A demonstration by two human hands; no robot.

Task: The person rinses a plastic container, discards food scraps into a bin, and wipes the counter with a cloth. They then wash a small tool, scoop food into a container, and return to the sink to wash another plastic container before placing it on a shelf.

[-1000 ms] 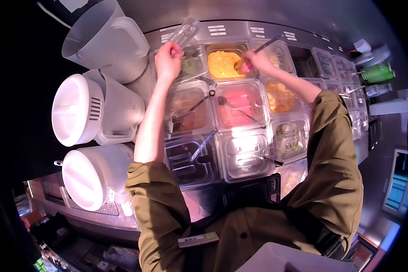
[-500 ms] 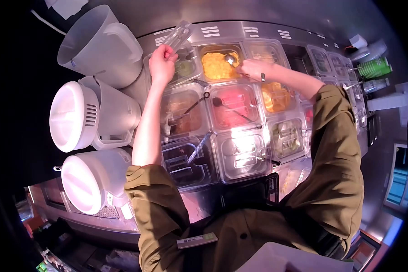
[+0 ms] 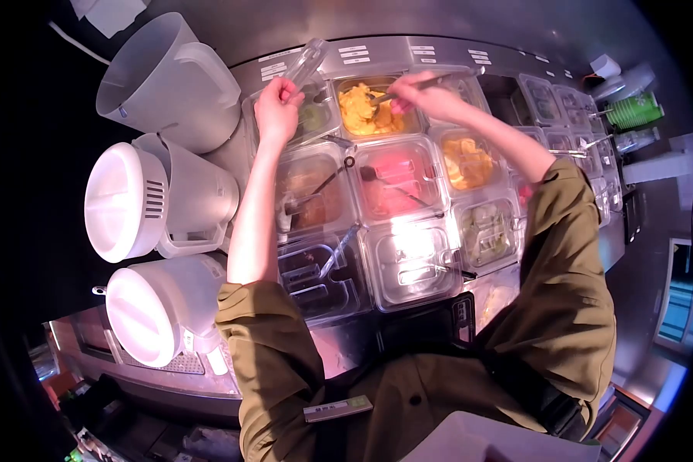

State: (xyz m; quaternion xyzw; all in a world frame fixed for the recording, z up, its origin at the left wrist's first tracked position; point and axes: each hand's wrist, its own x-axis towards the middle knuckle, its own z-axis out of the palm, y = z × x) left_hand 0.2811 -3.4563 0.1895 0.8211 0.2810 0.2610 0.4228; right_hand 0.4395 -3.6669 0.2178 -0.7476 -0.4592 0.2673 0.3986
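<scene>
My left hand [image 3: 277, 112] is closed on a clear plastic lid [image 3: 309, 61], tilted up above the back-left container. Beside it, a tub of yellow, chunky food [image 3: 358, 109] sits uncovered in the back row. My right hand [image 3: 417, 94] grips a metal spoon [image 3: 448, 77] over the right side of that tub. The spoon's long handle sticks out to the right past my fingers. Its bowl end is down among the yellow chunks and mostly hidden.
Lidded tubs surround it: one with pink contents [image 3: 393, 181], another with orange pieces [image 3: 467, 163], and several more. At left stand a large translucent pitcher [image 3: 158, 77] and white-lidded jugs [image 3: 123, 202]. Green cups [image 3: 635, 112] lie stacked at far right.
My right hand has risen slightly and turned, so the spoon now lies nearly level with its handle visible. The yellow food is heaped toward the left. My left hand has barely moved.
</scene>
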